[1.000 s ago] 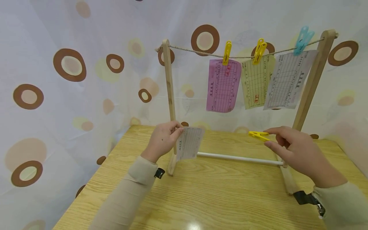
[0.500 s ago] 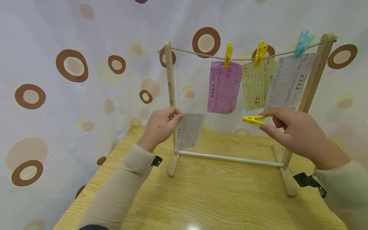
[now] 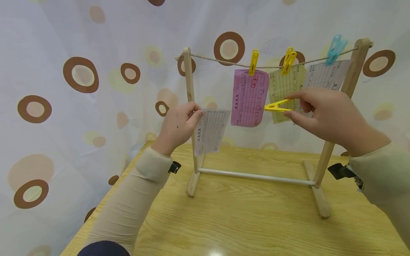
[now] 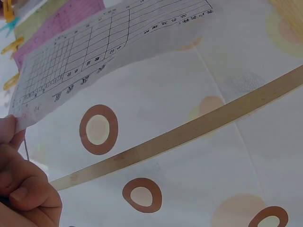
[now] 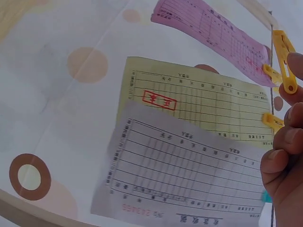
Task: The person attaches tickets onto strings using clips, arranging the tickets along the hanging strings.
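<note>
My left hand (image 3: 179, 124) pinches the top left corner of a white printed form (image 3: 212, 131), which hangs down in front of the rack's left post. Between thumb and forefinger my right hand (image 3: 330, 119) holds a yellow clothespin (image 3: 276, 106), its tip pointing left and overlapping the pink form in the head view. On the rope (image 3: 217, 61) hang a pink form (image 3: 249, 99) and a yellow form (image 3: 282, 85), each under yellow clothespins (image 3: 253, 62). A second white form (image 3: 330, 74) hangs at the right from blue clothespins (image 3: 335, 49), partly hidden behind my right hand.
The rope runs between two wooden posts (image 3: 189, 85) of a rack, joined low down by a white bar (image 3: 256, 176). The rack stands on a wood-grain table (image 3: 250, 220). A white curtain (image 3: 105, 35) with brown rings covers the back and left.
Both hands have risen, the left with the white form, the right with the yellow clothespin. The right hand now covers part of the hanging yellow and white forms.
</note>
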{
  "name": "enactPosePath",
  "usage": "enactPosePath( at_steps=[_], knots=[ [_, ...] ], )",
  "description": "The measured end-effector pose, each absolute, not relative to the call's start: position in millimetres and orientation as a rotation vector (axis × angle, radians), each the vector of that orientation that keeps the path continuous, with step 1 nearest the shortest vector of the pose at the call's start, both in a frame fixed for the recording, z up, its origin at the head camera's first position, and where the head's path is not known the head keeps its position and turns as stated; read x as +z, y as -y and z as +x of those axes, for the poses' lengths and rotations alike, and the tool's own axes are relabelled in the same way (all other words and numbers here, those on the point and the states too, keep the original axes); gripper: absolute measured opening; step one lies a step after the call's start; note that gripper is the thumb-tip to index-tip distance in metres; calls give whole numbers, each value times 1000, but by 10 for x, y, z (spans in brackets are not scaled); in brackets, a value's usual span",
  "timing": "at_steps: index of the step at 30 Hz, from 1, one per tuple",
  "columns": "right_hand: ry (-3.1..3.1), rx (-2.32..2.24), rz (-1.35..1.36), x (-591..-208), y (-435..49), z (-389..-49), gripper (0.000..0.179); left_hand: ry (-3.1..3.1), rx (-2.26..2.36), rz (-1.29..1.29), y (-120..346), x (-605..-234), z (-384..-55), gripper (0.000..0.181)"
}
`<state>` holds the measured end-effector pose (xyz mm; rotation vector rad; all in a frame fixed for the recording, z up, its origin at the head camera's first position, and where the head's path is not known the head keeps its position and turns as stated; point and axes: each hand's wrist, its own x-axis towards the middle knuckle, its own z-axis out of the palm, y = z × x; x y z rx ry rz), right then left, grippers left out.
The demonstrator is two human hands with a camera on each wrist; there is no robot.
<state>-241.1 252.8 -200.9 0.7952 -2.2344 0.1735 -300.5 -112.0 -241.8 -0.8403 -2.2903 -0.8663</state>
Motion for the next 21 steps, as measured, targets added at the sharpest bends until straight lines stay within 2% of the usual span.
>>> enactPosePath(
  at_steps=[9,21],
  knots=[
    [2277,40,842,-1575,-2318,-2436,39,2242,-846,-818,1101,-2162,-3031,17],
    [2256,-32,865,-1042,-1948,-2542,31,2224,-926,-724,1054,-1859,-3170,18]
  ],
)
